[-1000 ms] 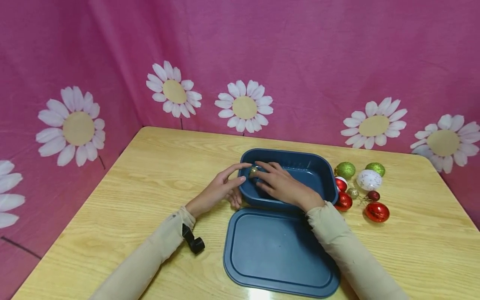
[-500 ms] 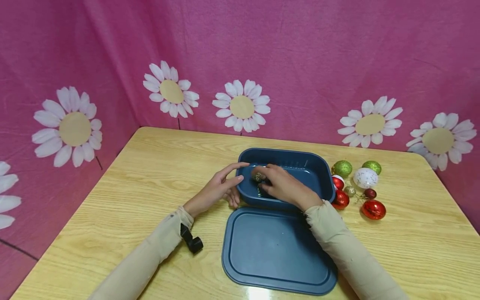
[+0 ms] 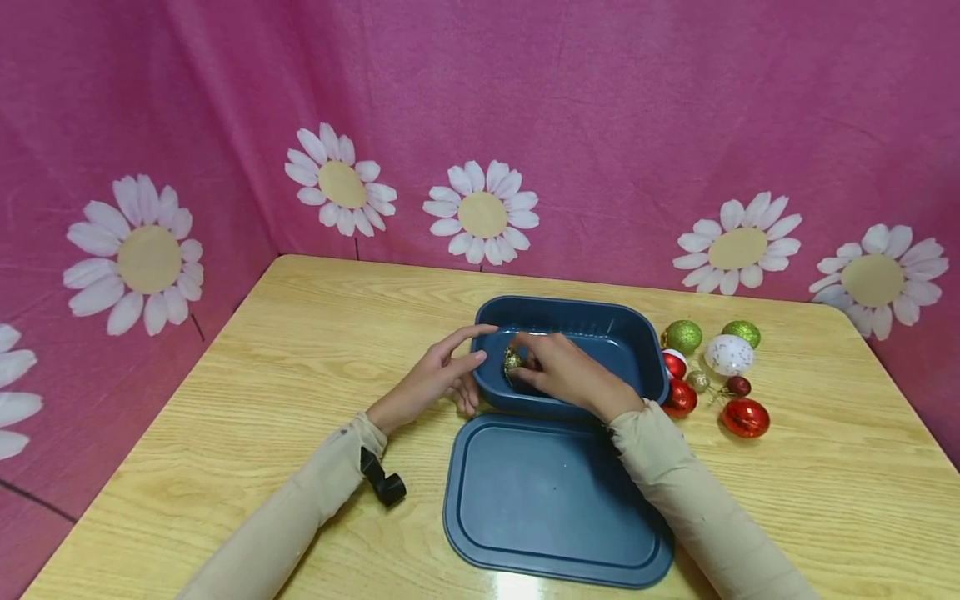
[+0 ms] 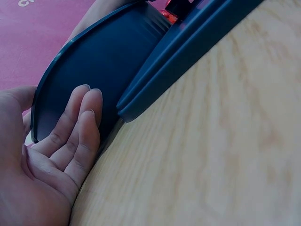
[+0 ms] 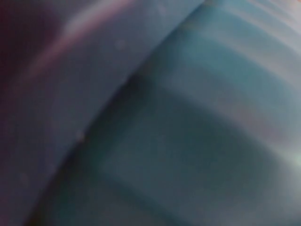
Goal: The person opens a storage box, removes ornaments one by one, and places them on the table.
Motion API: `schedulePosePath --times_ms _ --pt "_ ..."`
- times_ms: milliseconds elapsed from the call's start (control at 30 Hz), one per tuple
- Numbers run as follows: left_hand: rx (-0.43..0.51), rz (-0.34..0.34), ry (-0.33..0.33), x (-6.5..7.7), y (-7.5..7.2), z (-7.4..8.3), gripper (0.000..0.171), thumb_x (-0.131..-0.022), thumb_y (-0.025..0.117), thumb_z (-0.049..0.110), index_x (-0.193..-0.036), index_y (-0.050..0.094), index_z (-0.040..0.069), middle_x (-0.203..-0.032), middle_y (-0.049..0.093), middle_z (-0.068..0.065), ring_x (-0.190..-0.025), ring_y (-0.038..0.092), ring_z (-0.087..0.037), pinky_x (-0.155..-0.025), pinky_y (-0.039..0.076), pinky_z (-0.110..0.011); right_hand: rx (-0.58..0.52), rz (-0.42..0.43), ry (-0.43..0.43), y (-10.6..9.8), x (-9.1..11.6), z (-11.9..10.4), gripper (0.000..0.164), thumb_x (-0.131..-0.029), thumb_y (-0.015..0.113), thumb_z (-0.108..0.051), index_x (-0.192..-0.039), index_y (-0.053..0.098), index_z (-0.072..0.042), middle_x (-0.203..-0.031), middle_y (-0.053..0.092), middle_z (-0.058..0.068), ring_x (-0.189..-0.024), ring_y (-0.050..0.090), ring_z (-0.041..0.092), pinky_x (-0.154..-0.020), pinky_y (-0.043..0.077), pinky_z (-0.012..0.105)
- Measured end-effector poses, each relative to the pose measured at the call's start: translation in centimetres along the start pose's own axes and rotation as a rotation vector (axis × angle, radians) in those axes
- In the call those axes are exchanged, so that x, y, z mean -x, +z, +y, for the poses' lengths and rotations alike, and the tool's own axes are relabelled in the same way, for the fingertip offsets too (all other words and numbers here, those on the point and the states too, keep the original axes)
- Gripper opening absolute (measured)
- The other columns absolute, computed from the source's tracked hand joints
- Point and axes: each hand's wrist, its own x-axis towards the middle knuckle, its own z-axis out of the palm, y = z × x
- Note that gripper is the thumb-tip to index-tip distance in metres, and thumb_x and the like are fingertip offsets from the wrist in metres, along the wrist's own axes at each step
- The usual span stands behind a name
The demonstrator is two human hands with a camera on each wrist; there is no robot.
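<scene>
A dark blue rectangular box stands uncovered on the table. My right hand reaches inside it, its index finger and thumb bent around a small gold glittery ball near the left end. The box's left end is touched by my left hand, with index finger and thumb at the rim and the remaining fingers outside. In the left wrist view, loosely bent fingers lie beside the end wall. The right wrist view is blurred and shows dark surfaces, without a clear hand or ball.
A dark blue lid lies flat in front of the box. To its right are green glittery balls, a speckled white egg, shiny red ornaments and a small gold ball. A pink flowered cloth hangs behind the table.
My right hand has drawn its fingers in around the gold ball inside the box, and the ball has shifted slightly nearer. My left hand has stayed at the box's left end.
</scene>
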Motion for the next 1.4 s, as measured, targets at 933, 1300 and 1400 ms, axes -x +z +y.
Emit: schedulePosePath --times_ms 933,1300,1400 --pt "-0.022 0.014 -0.011 -0.07 -0.1 -0.05 0.043 -0.106 0.049 0.032 -0.149 0.043 0.032 -0.07 0.065 -0.021 -0.057 0.065 -0.028 -0.055 0.059 -0.039 0.024 0.037 0.008 -0.04 -0.12 0.05 0.027 -0.094 0.068 -0.01 -0.119 0.064 -0.001 -0.082 0.06 0.002 -0.068 0.054 0.013 -0.061 0.047 0.028" --pt "-0.019 0.01 -0.018 -0.03 -0.07 0.0 0.043 -0.106 0.049 0.032 -0.148 0.043 0.033 -0.071 0.066 -0.021 -0.058 0.066 -0.027 -0.055 0.059 -0.037 0.025 0.026 0.028 -0.02 -0.04 0.09 0.029 -0.094 0.068 -0.011 -0.12 0.064 0.0 -0.081 0.06 0.002 -0.066 0.054 0.012 -0.059 0.047 0.027" --pt "-0.025 0.011 -0.015 -0.09 -0.05 0.02 0.042 -0.106 0.049 0.032 -0.148 0.043 0.033 -0.071 0.065 -0.021 -0.058 0.066 -0.027 -0.055 0.059 -0.038 0.027 0.022 0.032 -0.03 -0.06 0.12 0.029 -0.094 0.068 -0.012 -0.121 0.064 0.0 -0.08 0.06 0.002 -0.065 0.054 0.012 -0.058 0.046 0.027"
